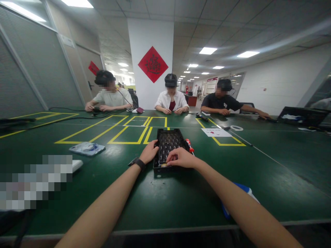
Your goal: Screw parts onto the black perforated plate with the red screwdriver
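Head: one tray
Left fingers: holding nine-o'clock side
Right fingers: six-o'clock end, grip unclear
Screwdriver: one, three o'clock

L hand holds blk tray by left wall — R hand in near end at yellowish pc — red screwdriver alongside.

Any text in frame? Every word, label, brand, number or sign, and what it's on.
None legible.
Red diamond on pillar: black characters, too stylised and blurred.
Red sign at left: too blurred.
White sheet on table: marks too small.
Black shirt: white print, too small.
Tray, screwdriver: none visible.
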{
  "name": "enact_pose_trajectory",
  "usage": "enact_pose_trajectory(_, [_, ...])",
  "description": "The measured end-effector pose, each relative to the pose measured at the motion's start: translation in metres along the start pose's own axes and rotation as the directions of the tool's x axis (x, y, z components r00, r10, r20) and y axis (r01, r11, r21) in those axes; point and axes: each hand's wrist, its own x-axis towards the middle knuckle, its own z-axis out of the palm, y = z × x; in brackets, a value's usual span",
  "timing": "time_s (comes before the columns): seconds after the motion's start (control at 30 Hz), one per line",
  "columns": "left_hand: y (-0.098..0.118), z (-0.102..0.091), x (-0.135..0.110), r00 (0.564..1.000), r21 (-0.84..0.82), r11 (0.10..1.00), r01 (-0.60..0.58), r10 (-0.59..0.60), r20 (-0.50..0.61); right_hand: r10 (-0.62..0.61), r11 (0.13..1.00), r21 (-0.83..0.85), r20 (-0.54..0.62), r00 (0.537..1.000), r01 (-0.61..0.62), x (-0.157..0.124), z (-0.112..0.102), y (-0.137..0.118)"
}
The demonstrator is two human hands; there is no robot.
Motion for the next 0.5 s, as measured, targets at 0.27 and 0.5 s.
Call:
enact_pose_trajectory(0.27, [-0.0019, 0.0016, 0.0013, 1.000, -0.002, 1.000, 0.002, -0.002, -0.006, 0.001, 1.000, -0.005, 0.001, 1.000, -0.001, -0.0008, -0.0015, -0.0055])
enact_pose_trajectory(0.5, [-0.0044, 0.0023, 0.0016, 1.000, -0.005, 1.000, 0.002, -0.002, -0.012, 0.002, 1.000, 0.002, 0.018, 1.000, -0.002, -0.0005, 0.0001, -0.0021])
